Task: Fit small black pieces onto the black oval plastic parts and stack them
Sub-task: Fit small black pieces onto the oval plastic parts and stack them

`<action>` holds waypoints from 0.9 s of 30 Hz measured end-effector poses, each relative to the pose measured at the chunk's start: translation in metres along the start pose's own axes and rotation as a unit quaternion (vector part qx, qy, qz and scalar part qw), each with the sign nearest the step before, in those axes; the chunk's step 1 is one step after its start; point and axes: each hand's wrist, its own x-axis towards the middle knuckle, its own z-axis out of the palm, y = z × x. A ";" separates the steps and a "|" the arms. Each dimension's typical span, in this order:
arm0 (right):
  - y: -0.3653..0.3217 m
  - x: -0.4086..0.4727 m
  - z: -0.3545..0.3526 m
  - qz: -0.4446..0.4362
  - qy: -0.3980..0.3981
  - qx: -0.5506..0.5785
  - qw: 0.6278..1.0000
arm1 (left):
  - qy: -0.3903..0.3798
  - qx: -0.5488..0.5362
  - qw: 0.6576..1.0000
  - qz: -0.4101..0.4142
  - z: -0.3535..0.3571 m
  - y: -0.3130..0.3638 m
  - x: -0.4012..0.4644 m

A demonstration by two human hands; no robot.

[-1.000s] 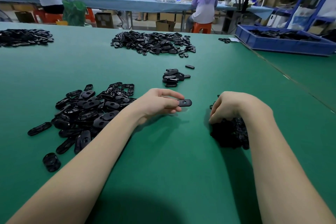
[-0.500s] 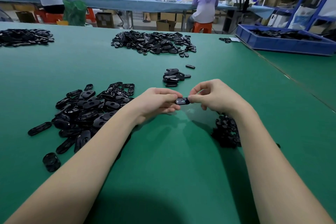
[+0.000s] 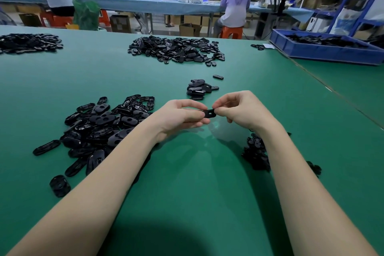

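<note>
My left hand (image 3: 180, 117) grips a black oval plastic part (image 3: 208, 113) just above the green table, its fingers curled round the part's left end. My right hand (image 3: 242, 110) pinches the same part at its right end, fingertips and thumb meeting on it. Whether a small piece sits under those fingertips is hidden. To the left lies a loose heap of oval parts (image 3: 99, 129). A dark heap of small black pieces (image 3: 256, 151) lies under my right wrist, partly covered by the forearm. A short stack of fitted ovals (image 3: 197, 89) stands just beyond my hands.
Farther back lies a large heap of black parts (image 3: 176, 50), with another heap (image 3: 27, 42) at the far left. A blue tray (image 3: 326, 50) holding black parts stands at the back right. A table seam (image 3: 332, 91) runs diagonally on the right. People work at a far bench.
My right hand came up from the heap of small pieces and met the oval part held by my left hand. Both hands now hold it slightly higher.
</note>
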 end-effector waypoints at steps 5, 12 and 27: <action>0.000 0.001 0.002 0.001 0.008 -0.005 1.000 | -0.001 -0.003 1.000 0.004 -0.001 0.000 0.000; 0.000 0.002 0.004 0.021 0.012 0.010 1.000 | -0.005 -0.004 1.000 0.013 0.000 -0.002 0.000; -0.001 0.001 0.006 0.083 0.016 0.038 0.996 | -0.009 0.012 1.000 0.018 0.002 0.004 -0.004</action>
